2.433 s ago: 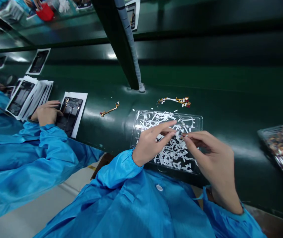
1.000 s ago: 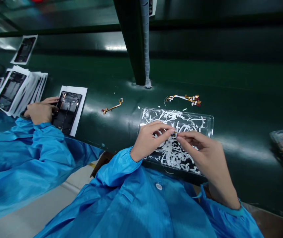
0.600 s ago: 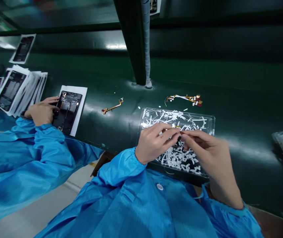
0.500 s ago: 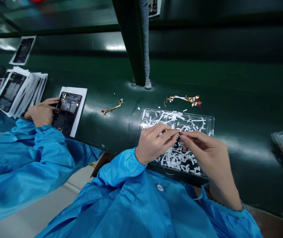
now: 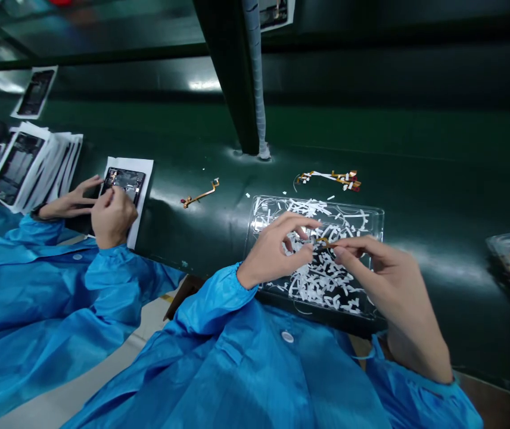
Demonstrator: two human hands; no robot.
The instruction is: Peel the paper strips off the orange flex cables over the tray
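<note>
Both hands pinch one small flex strip [image 5: 322, 242] over the clear tray [image 5: 373, 217]: left hand [image 5: 275, 253], right hand [image 5: 386, 283]. Tray's full of white peeled bits, and a couple strips [image 5: 330, 178] wait on the far surface.

Both forearms come up from the near edge in blue sleeves and meet in the middle. The left hand [image 5: 274, 253] is curled, its thumb and index finger bent toward each other, the other fingers spread above. The right hand [image 5: 389, 286] lies palm down, its thumb and index fingertips pinched together and pointing left, very near the left fingertips.
</note>
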